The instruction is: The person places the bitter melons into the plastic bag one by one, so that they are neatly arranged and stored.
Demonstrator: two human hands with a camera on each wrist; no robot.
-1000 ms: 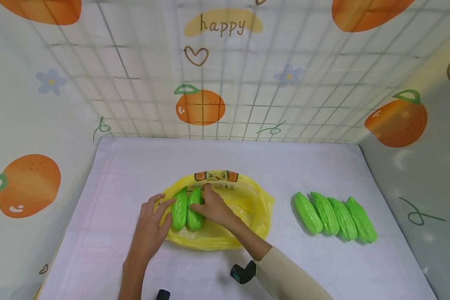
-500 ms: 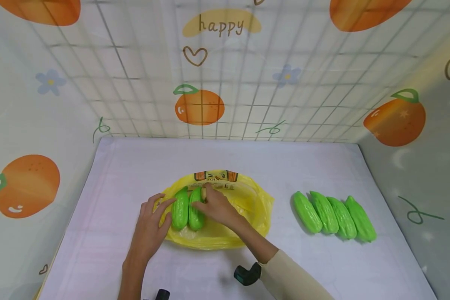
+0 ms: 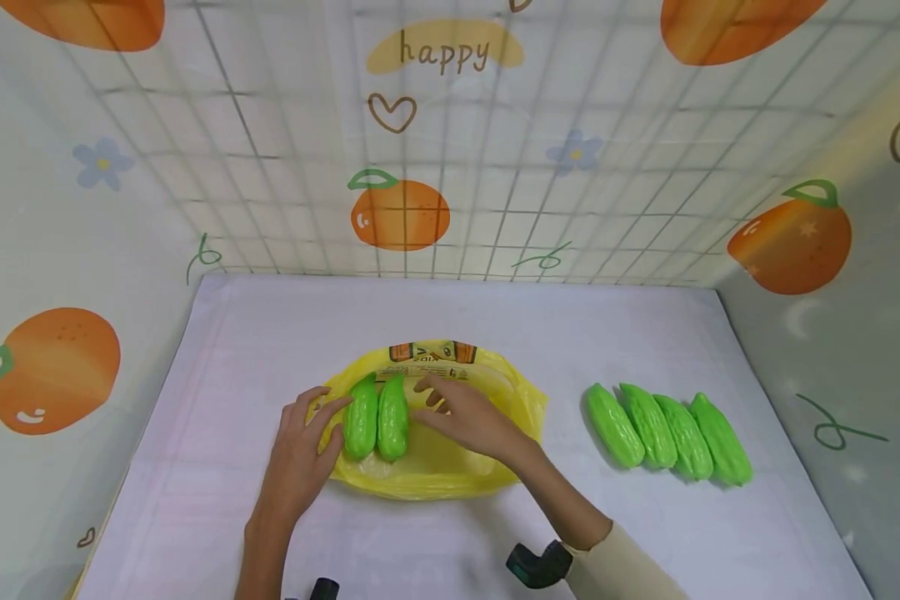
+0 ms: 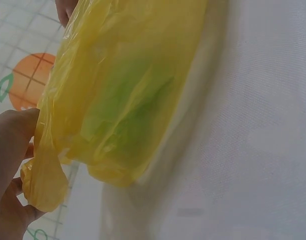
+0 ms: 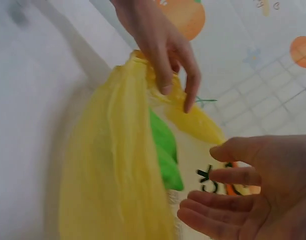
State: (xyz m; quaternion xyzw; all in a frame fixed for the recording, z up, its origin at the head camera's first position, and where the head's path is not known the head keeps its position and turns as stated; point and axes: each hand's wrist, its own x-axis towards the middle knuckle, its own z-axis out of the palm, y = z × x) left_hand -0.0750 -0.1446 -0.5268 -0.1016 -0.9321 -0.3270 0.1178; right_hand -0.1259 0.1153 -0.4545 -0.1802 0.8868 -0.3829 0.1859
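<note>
Two bumpy green vegetable-shaped pieces, one on the left [image 3: 361, 417] and one on the right [image 3: 393, 418], lie side by side in a yellow plastic bag [image 3: 461, 483] spread open on the table. My left hand [image 3: 300, 446] touches the bag's left rim, fingertips reaching over it beside the left piece. Just right of the pieces hovers my right hand [image 3: 468, 417], fingers loosely bent, holding nothing. In the right wrist view, my right hand [image 5: 263, 190] shows parted fingers near the bag [image 5: 118, 165] and a green piece [image 5: 164, 150].
Several more green pieces [image 3: 669, 433] lie in a slanted row to the right of the bag. The table [image 3: 270, 325] has a pale cloth, with printed fabric walls [image 3: 300, 150] at the back and sides.
My right hand has let go of the right green piece and moved back to the right. My left hand has stayed at the bag's rim.
</note>
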